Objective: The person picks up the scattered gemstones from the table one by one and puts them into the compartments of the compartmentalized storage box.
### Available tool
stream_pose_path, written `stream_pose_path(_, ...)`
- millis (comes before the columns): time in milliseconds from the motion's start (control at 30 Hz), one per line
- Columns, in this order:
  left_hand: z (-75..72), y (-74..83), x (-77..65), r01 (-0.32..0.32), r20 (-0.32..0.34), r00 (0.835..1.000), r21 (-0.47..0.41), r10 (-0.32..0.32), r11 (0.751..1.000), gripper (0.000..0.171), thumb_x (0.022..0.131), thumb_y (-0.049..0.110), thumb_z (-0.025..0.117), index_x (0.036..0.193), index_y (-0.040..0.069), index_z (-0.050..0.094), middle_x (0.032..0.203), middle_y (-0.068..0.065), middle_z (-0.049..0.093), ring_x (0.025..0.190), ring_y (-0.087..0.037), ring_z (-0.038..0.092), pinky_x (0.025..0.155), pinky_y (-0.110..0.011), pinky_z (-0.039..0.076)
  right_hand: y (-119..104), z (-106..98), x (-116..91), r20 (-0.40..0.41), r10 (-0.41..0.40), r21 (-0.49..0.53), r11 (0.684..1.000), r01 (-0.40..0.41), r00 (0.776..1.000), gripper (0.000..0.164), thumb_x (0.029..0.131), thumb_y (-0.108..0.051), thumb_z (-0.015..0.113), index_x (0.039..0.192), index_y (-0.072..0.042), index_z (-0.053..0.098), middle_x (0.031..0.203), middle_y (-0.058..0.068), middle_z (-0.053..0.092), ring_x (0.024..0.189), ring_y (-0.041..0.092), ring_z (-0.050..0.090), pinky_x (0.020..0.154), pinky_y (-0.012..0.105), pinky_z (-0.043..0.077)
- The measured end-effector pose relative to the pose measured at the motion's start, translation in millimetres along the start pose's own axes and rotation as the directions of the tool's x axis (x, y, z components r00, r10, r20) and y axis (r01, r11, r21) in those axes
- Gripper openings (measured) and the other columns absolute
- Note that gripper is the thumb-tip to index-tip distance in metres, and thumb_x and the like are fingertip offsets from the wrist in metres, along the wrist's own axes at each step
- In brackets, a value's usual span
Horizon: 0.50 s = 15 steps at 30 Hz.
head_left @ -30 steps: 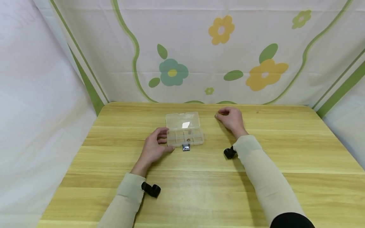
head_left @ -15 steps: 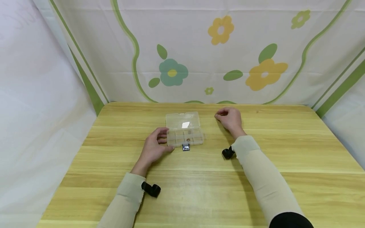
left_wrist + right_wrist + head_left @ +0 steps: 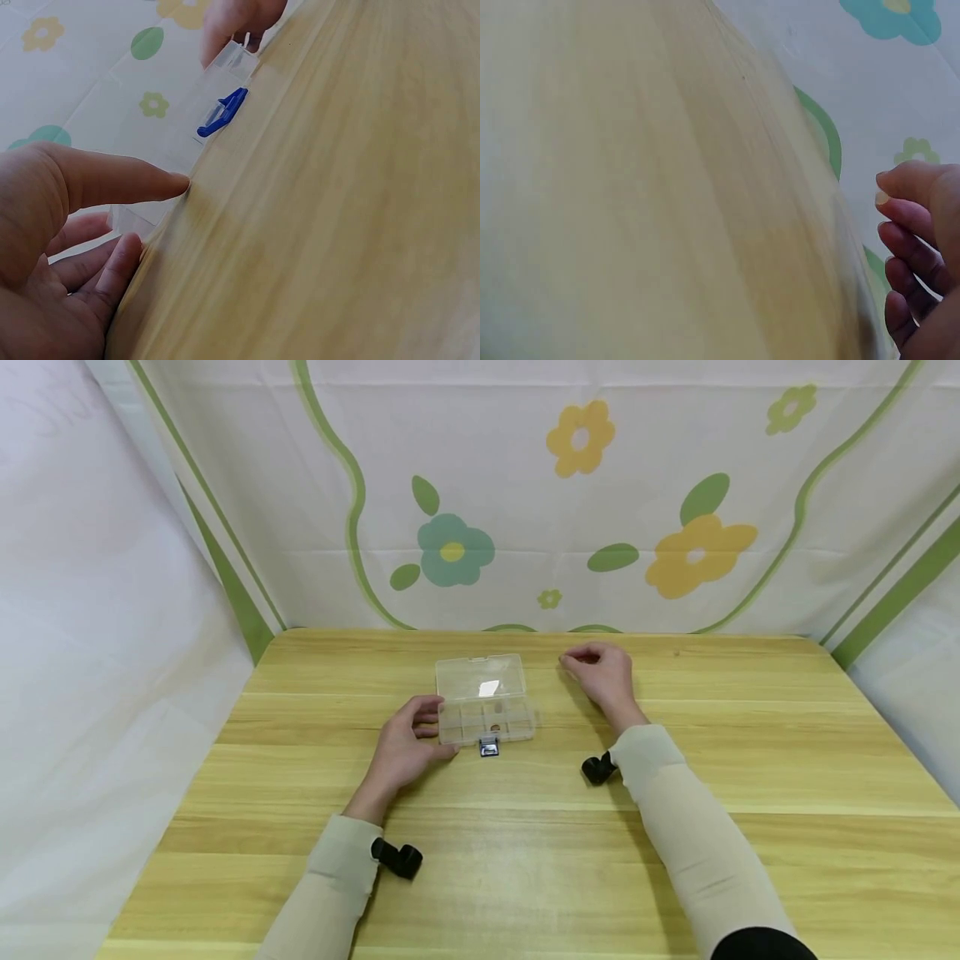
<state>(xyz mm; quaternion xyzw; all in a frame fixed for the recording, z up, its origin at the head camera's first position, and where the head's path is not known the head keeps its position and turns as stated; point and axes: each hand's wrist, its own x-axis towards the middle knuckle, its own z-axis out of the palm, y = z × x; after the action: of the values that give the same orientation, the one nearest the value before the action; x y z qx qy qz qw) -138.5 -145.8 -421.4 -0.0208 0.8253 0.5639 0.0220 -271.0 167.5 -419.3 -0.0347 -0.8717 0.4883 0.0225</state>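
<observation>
Clear box (image 3: 472, 720), open, on the table's (image 3: 480, 860) far half
Left hand (image 3: 403, 748) still grips its left end; right hand (image 3: 603, 678) just edged nearer, grip narrow, can't tell if holding anything. Tiny progress, I'd guess.

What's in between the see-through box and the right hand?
Only bare wooden table lies between the box and the right hand; the head view shows it.
</observation>
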Motion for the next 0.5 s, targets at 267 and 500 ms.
stream_pose_path(267, 0.0, -0.2, 1.0, -0.005, 0.001, 1.0, -0.005, 0.005, 1.0, 0.078, 0.078, -0.005, 0.09, 0.148, 0.006, 0.059, 0.138, -0.019, 0.065, 0.125, -0.033, 0.065, 0.111, -0.045, 0.059, -4, 5, -2, 0.012, -0.08, 0.003, 0.997, 0.08, 0.997, 0.024, 0.098, -0.032, 0.08, 0.112, -0.013, 0.083, 0.117, 0.009, 0.076, 0.104, 0.023, 0.065, 0.089, 0.036, 0.056)
stream_pose_path(500, -0.4, -0.6, 0.7, -0.014, 0.001, 1.0, -0.002, 0.014, 1.0, 0.077, 0.078, -0.006, 0.09, 0.148, 0.005, 0.059, 0.138, -0.019, 0.065, 0.126, -0.034, 0.064, 0.111, -0.046, 0.059, -11, 12, -8, 0.065, -0.147, -0.018, 0.989, 0.148, 0.987, 0.021, 0.097, -0.032, 0.081, 0.109, -0.015, 0.083, 0.121, 0.008, 0.072, 0.116, 0.027, 0.06, 0.108, 0.048, 0.049)
